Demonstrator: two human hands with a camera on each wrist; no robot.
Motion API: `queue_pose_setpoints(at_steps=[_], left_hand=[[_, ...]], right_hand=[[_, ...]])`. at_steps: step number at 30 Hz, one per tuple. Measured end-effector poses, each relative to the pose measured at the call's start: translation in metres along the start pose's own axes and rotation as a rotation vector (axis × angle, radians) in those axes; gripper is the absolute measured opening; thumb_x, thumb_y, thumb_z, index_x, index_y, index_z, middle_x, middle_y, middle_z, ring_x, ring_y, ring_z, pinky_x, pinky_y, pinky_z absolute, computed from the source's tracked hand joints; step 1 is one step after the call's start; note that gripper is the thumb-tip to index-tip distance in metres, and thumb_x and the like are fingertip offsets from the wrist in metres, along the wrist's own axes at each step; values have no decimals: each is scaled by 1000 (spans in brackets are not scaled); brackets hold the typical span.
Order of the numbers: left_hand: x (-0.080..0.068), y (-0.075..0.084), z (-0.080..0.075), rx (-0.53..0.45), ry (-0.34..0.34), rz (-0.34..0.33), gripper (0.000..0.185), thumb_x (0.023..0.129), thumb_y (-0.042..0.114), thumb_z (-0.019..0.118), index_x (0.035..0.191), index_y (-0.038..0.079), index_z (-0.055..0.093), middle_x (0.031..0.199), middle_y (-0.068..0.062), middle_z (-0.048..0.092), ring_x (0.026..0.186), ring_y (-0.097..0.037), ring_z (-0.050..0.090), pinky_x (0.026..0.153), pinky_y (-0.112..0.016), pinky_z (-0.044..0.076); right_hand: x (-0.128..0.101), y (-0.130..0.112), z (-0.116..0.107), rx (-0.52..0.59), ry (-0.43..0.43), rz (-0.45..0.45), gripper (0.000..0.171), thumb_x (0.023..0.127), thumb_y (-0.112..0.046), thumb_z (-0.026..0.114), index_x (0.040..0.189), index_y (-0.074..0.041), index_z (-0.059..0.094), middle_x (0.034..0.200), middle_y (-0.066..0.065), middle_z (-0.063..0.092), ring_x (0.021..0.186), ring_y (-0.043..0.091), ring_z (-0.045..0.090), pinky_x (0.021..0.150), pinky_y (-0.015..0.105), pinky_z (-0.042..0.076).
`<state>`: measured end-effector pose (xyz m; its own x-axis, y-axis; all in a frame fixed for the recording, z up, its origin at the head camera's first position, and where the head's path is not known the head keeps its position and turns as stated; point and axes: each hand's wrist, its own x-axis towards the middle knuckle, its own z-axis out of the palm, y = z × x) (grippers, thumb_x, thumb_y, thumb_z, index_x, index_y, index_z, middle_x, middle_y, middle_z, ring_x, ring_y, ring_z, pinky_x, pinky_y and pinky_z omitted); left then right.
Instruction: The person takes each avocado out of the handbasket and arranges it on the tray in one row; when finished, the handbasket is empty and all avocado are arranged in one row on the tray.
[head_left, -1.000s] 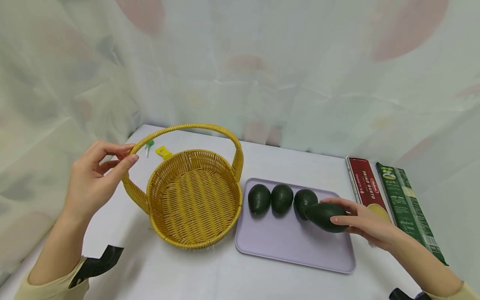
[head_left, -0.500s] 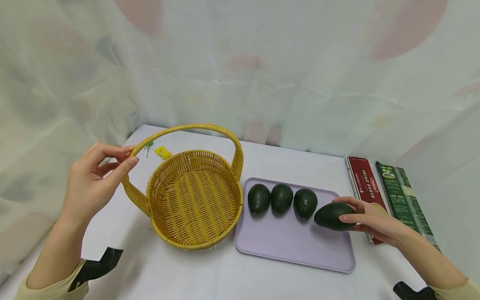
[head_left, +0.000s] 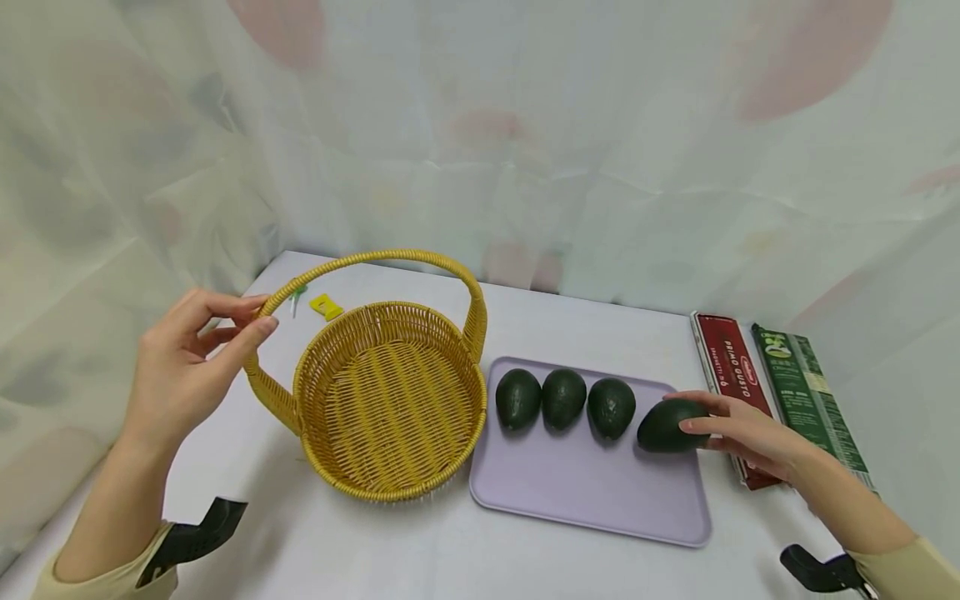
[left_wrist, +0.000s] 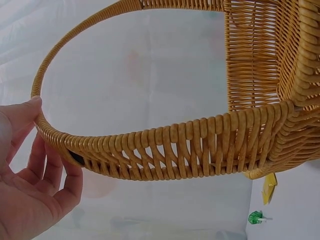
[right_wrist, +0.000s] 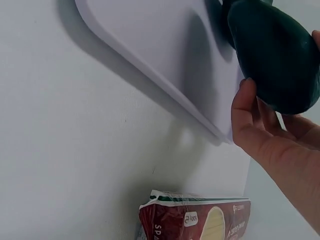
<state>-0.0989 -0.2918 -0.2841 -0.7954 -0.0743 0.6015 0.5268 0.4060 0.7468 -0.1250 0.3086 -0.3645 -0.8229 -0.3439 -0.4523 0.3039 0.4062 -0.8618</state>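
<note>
My left hand [head_left: 180, 358] pinches the left side of the tall handle [left_wrist: 165, 150] of a yellow-brown wicker basket [head_left: 390, 492]. The basket's woven bottom shows bare. To its right, a pale purple tray [head_left: 570, 492] bears a row of three dark green avocados, the nearest to the basket being one avocado [head_left: 518, 399], then a middle avocado [head_left: 564, 399] and a third avocado [head_left: 611, 407]. At the tray's right end my right hand [head_left: 750, 429] grips another avocado [right_wrist: 275, 55] between thumb and fingers. Whether this one touches the tray I cannot tell.
A red spaghetti pack [head_left: 735, 375] and a green pack [head_left: 810, 400] lie right of the tray, close to my right forearm. Behind the basket are a small yellow packet [head_left: 326, 307] and a green-topped lollipop [left_wrist: 256, 217]. A patterned cloth [head_left: 570, 150] hangs behind the table.
My right hand has moved the avocado right and down, away from the third one, so that a gap now shows between them. My left hand and the basket have hardly moved.
</note>
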Motion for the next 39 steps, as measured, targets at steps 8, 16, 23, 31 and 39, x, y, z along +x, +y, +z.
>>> queue_pose_setpoints(at_steps=[8, 16, 23, 31, 39], left_hand=[[-1, -1, 0, -10, 2, 6, 16, 77, -20, 68, 92, -15, 63, 90, -3, 62, 97, -11, 64, 77, -12, 52], [-1, -2, 0, -11, 9, 14, 16, 77, -19, 68, 92, -14, 64, 91, -3, 63, 99, -11, 64, 77, -12, 52], [-1, -2, 0, -21, 7, 23, 16, 78, -20, 68, 92, -16, 63, 90, -2, 63, 98, -10, 64, 78, -12, 51], [-1, -2, 0, 8, 8, 6, 17, 78, -18, 69, 94, -15, 63, 91, -1, 63, 99, -10, 64, 78, -12, 51], [0, -2, 0, -6, 11, 22, 16, 78, -19, 68, 93, -15, 64, 91, -2, 64, 99, -10, 64, 77, -12, 51]], right_hand=[[8, 2, -2, -63, 0, 9, 55, 96, -21, 61, 143, -1, 39, 140, 17, 43, 111, 8, 55, 96, 34, 49], [19, 2, -1, -93, 21, 27, 63, 95, -24, 63, 144, 7, 37, 134, 17, 50, 108, 10, 57, 95, 29, 49], [24, 3, -1, -104, 23, 29, 70, 95, -26, 63, 145, 11, 30, 136, 21, 49, 109, 13, 58, 98, 33, 49], [25, 5, -2, -109, 22, 19, 63, 97, -27, 61, 148, -1, 36, 145, 23, 39, 117, 16, 51, 91, 24, 49], [23, 5, -2, -135, 59, -44, 60, 98, -26, 60, 148, -1, 37, 146, 26, 38, 111, 3, 56, 97, 35, 51]])
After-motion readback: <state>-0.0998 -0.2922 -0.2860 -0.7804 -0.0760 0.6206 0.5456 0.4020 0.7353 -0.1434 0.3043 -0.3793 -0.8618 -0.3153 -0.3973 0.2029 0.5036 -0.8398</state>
